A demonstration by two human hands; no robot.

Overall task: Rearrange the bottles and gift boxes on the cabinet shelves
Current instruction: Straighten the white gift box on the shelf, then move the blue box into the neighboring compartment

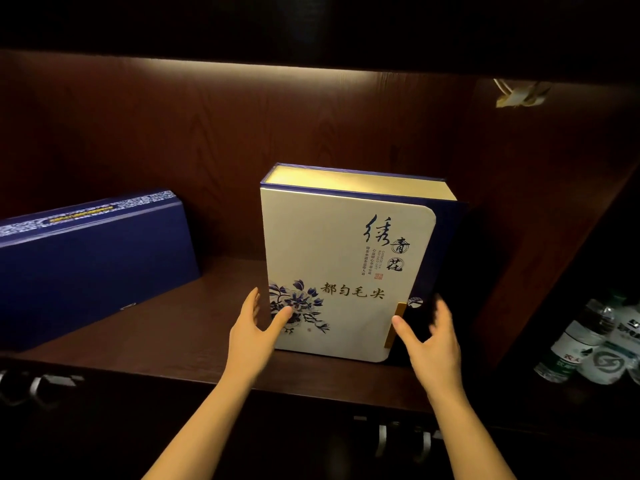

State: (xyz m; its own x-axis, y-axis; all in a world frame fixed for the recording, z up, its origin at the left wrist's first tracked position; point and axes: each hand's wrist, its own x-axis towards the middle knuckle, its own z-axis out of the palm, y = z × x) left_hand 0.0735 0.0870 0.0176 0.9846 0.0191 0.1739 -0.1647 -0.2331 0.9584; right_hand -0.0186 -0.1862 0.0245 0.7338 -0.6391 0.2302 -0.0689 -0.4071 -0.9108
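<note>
Hands are reaching for the tall white cardboard gift box with blue flowers and gold letters [346, 271], which is standing upright on the dark wooden cabinet shelf [214, 306], right of the middle. The left hand [254, 332] is open, its thumb touching the box's near face down by the flowers. The right hand [433, 337] is open too, spread just beside the box's right edge near the gold clasp. Neither grip is closing on the box yet.

To do this well, I think both hands should be pressing on opposite sides, low down, so the tall box is not tipping. It looks smooth, so a firm squeeze should help.

A long dark blue gift box [86, 258] is leaning at the far left, well apart. Clear plastic water bottles [588, 341] are sitting lower down on the right.
</note>
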